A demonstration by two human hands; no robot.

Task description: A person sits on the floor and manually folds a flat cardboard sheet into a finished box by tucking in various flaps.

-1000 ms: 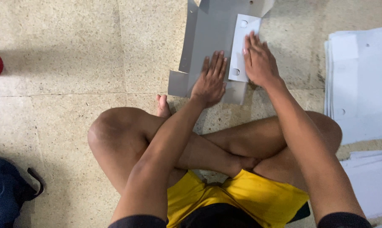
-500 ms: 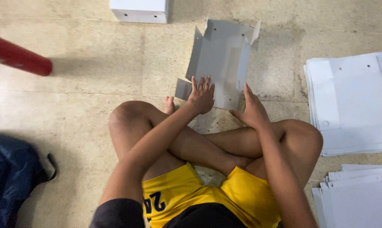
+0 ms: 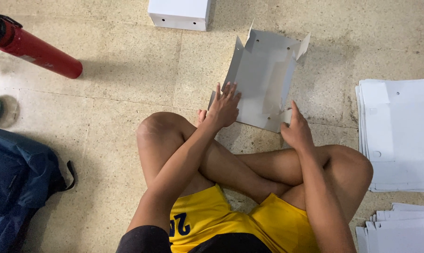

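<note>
Shifted nearer, one grey cardboard blank [image 3: 263, 79] lies under left hand [image 3: 225, 107], fingers spread; right hand [image 3: 296, 131] pinches its flap.

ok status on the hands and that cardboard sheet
Left hand flat on the grey cardboard sheet, fingers spread. Right hand at its near edge. Sheet on floor, flaps partly up. Nothing in the way.

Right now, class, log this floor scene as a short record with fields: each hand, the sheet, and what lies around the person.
left hand: flat, fingers spread on near left edge of the grey cardboard sheet
right hand: at the sheet's near right corner, pinching a small tab
sheet: partly folded, side flaps raised, lying on the tiled floor
posture: seated cross-legged, yellow shorts
right side: stacks of flat white sheets
ahead: white box
left side: red cylinder, dark blue bag
</note>
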